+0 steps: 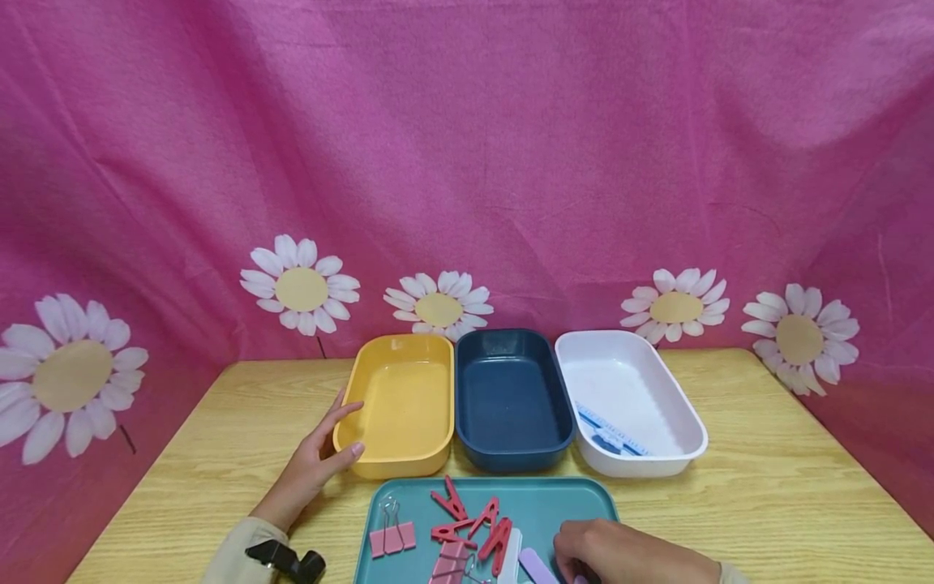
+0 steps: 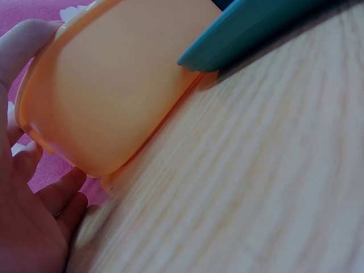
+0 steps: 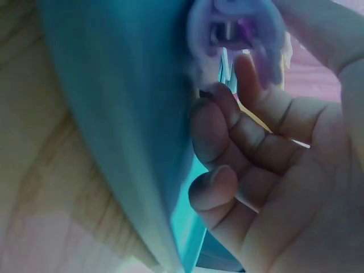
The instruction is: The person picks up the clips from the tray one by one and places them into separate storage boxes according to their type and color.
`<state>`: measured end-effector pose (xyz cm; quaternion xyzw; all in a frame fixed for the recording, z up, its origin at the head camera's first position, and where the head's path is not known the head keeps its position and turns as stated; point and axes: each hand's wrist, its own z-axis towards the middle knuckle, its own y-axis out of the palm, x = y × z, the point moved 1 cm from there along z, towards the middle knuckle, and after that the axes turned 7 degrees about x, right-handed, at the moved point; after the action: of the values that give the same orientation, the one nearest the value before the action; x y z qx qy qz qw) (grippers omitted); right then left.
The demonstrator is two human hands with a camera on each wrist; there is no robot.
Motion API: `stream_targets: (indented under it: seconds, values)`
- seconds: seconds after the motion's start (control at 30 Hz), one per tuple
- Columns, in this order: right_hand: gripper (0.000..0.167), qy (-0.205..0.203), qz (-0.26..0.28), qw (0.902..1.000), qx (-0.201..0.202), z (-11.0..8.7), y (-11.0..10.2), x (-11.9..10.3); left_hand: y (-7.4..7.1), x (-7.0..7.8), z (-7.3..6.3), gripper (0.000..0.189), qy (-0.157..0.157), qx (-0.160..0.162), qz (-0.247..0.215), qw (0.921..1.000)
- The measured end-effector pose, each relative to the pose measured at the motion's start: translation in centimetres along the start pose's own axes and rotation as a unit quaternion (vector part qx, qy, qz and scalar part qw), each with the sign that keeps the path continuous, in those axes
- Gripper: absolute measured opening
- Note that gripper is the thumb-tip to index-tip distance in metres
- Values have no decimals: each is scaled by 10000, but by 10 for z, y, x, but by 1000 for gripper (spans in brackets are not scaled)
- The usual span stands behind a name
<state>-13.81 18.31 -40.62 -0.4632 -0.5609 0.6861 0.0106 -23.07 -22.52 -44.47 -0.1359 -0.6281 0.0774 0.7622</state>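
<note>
My left hand (image 1: 321,458) rests against the left side of the yellow bin (image 1: 397,468), fingers loosely extended at its rim. Over the right part of the teal tray (image 1: 562,495), my right hand (image 1: 620,551) has curled fingers. In the right wrist view it pinches a lavender claw clip (image 3: 199,34) with a metal spring in its middle. Only a sliver of that clip shows in the head view. Also on the tray lie several red clothespins (image 1: 499,545), pink binder clips (image 1: 392,539), a white bar-shaped piece (image 1: 511,556) and a purple one (image 1: 538,566).
Right of the yellow bin stand a navy bin (image 1: 514,462) and a white bin (image 1: 642,466), side by side. Inside the white one lies a blue-and-white ruler-like strip (image 1: 609,430) with a dark blue piece. A pink flowered cloth (image 1: 467,162) hangs behind the wooden table (image 1: 766,454).
</note>
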Motion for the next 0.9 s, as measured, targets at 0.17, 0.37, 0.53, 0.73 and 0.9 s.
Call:
stream_targets:
  seconds: [0.17, 0.37, 0.53, 0.73, 0.9]
  values:
    - [14, 580, 505, 9969, 185, -2, -3, 3, 0, 0, 0, 59, -11, 26, 69, 10000]
    - [17, 937, 737, 9921, 398, -3, -7, 8, 1, 2, 0, 59, -21, 55, 105, 9999]
    - [14, 790, 837, 9917, 572, -3, -8, 10, 2, 3, 0, 59, -11, 43, 121, 9999]
    - [13, 638, 954, 9905, 762, -4, -10, 12, 1, 3, -1, 59, -39, 43, 78, 10000]
    - [15, 691, 820, 9903, 879, -5, -13, 13, 1, 3, 0, 59, -63, 66, 102, 9999]
